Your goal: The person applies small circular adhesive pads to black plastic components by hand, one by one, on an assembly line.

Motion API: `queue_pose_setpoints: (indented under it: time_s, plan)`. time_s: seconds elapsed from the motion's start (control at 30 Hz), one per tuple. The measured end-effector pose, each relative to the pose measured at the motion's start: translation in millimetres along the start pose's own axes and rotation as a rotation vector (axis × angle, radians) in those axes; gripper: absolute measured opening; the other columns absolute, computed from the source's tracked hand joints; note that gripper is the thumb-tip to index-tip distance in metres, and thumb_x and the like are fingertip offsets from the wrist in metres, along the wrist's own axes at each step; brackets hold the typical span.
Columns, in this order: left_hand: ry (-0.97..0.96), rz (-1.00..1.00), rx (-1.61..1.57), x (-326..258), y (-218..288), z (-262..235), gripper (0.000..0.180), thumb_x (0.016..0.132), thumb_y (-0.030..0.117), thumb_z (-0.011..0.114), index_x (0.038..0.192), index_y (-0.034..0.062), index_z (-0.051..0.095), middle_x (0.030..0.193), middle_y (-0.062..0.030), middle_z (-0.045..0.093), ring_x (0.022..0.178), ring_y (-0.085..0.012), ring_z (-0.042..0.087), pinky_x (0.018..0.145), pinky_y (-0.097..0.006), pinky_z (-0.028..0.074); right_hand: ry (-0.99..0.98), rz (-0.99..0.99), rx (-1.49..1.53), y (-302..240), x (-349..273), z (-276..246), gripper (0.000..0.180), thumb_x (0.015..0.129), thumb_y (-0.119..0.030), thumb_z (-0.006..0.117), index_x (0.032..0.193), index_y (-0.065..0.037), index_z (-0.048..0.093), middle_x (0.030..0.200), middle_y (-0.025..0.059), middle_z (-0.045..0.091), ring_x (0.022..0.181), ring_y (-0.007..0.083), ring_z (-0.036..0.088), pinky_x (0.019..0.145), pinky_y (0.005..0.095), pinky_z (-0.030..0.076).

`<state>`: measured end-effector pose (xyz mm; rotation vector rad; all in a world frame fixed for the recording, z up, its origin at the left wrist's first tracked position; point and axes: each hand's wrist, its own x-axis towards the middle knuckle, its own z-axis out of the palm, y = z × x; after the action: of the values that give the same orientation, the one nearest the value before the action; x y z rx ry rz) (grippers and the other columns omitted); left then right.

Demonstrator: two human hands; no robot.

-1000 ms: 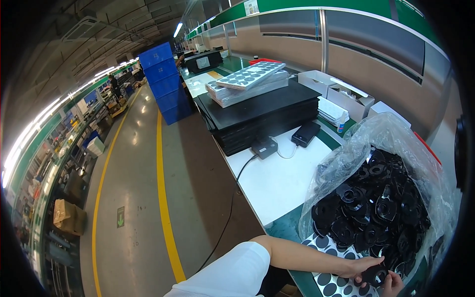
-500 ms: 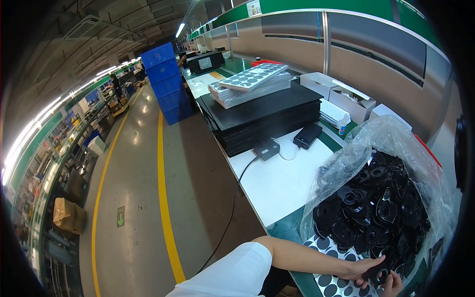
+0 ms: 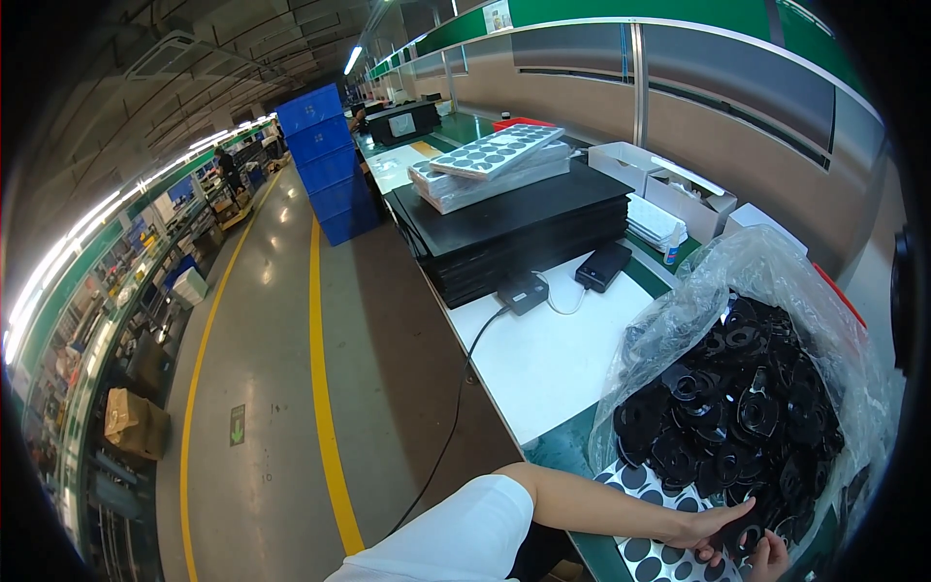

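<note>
My left hand (image 3: 706,527) reaches in from the lower edge, thumb stretched out and the other fingers curled at a black plastic part (image 3: 745,539). Beside it, my right hand (image 3: 771,557) pinches the same part from the right; only its fingers show. The part is dark and rounded with a ring-shaped middle. Under my left wrist lie white sheets of round dark grey stickers (image 3: 640,563). Just beyond the hands, a clear plastic bag (image 3: 669,325) lies open around a heap of similar glossy black parts (image 3: 732,407).
A stack of black sheets or trays (image 3: 524,233) bears wrapped sticker sheets (image 3: 499,150). A black box (image 3: 603,267) and a grey adapter (image 3: 524,291) with a cable lie on the white surface (image 3: 543,369). White boxes (image 3: 679,189) stand behind. Blue crates (image 3: 330,165) stand by the aisle.
My hands and the black part stay in nearly the same place. Far down the aisle, a person has shifted slightly.
</note>
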<state>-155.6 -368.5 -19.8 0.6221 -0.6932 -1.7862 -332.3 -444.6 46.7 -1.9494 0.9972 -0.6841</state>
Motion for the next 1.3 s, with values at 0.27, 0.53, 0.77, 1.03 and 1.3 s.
queue_pose_setpoints:
  time_s: [0.27, 0.53, 0.77, 1.03, 1.3]
  plan:
    - [0.037, 0.018, -0.040, 1.4, -1.6, -1.5, 0.075, 0.080, 0.080, 0.024, 0.088, 0.0089, 0.046, 0.067, -0.0061, 0.055, 0.043, -0.0135, 0.055, 0.037, -0.019, 0.039, -0.033, -0.011, 0.094, 1.3, 0.1, 2.3, 0.025, 0.089, -0.014, 0.059, 0.106, 0.003, 0.064, 0.091, 0.0062, 0.065, 0.077, 0.0125, 0.057, 0.068, 0.0255, 0.047]
    - [0.010, 0.048, -0.100, -5.3, 4.2, 9.3, 0.067, 0.084, 0.074, 0.027, 0.089, 0.0099, 0.045, 0.070, -0.0063, 0.053, 0.045, -0.0151, 0.055, 0.037, -0.021, 0.039, -0.086, 0.063, 0.074, 11.2, 3.2, -3.1, 0.024, 0.088, -0.014, 0.059, 0.104, 0.002, 0.064, 0.095, 0.0073, 0.064, 0.078, 0.0122, 0.057, 0.067, 0.0257, 0.047]
    - [0.072, 0.089, -0.012, 6.1, -8.4, -10.6, 0.055, 0.092, 0.062, 0.029, 0.118, 0.0138, 0.027, 0.102, -0.0114, 0.045, 0.050, -0.0165, 0.058, 0.037, -0.020, 0.041, -0.012, -0.093, -0.034, 27.1, 19.9, -14.7, 0.019, 0.086, -0.013, 0.058, 0.099, 0.000, 0.066, 0.091, 0.0083, 0.065, 0.079, 0.0166, 0.059, 0.071, 0.0287, 0.048]
    - [0.004, 0.217, 0.278, 10.5, -14.8, 0.7, 0.041, 0.096, 0.051, 0.031, 0.114, 0.0139, 0.026, 0.097, -0.0078, 0.040, 0.046, -0.0126, 0.055, 0.035, -0.018, 0.040, -0.440, -0.122, -0.352, -7.7, 10.9, -43.3, 0.014, 0.083, -0.004, 0.059, 0.094, -0.003, 0.067, 0.093, 0.0076, 0.062, 0.083, 0.0185, 0.059, 0.071, 0.0315, 0.049]
    - [-0.061, 0.252, 0.330, 13.0, -19.1, -2.6, 0.032, 0.098, 0.044, 0.031, 0.103, 0.0116, 0.031, 0.083, -0.0052, 0.043, 0.044, -0.0121, 0.052, 0.036, -0.019, 0.039, -0.383, -0.109, -0.404, -30.9, -14.4, -59.3, 0.029, 0.084, -0.012, 0.063, 0.112, -0.005, 0.063, 0.106, 0.0150, 0.060, 0.097, 0.0232, 0.058, 0.088, 0.0325, 0.045]
